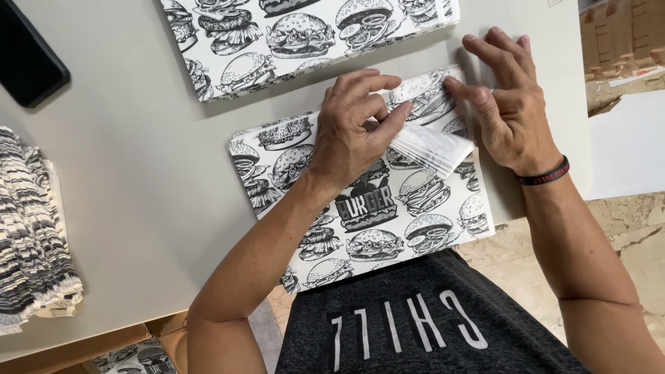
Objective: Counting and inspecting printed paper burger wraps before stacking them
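A paper bag (388,215) printed with black-and-white burger drawings lies flat on the grey table (138,173), partly over its front edge. My left hand (353,131) rests on the bag and pinches a small stack of white napkins (433,147) near the bag's upper right corner. My right hand (509,104) has its fingers spread, with one fingertip pressing the bag's top edge beside the napkins. A dark band sits on my right wrist.
A stack of the same printed bags (291,34) lies at the table's far side. A fanned pile of folded printed bags (31,235) sits at the left edge. A black phone (28,59) lies at the upper left. White sheets (627,145) lie right of the table.
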